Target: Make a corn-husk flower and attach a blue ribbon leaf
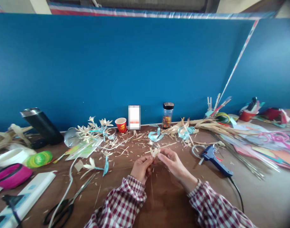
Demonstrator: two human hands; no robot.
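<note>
A small cream-coloured husk flower (pixel 155 152) is held up over the middle of the table. My left hand (pixel 142 167) pinches its base between thumb and curled fingers. From the other side, the thumb and fingertips of my right hand (pixel 173 164) close on its petals. Loose husk scraps lie around both hands. Left of my left hand are a single flower (pixel 90 164) and another with a light blue ribbon (pixel 106 165). A cluster of finished flowers (pixel 97 129) lies farther back. To the right of my right hand rests a blue glue gun (pixel 216 160).
Black-handled scissors (pixel 68 202) and a white power strip (pixel 28 198) lie front left. A dark flask (pixel 41 125) leans behind them. A red paper cup (pixel 121 126) and a lidded jar (pixel 168 115) stand by the blue partition (pixel 140 63). Dried husks (pixel 206 124) and wires (pixel 247 163) spread rightward.
</note>
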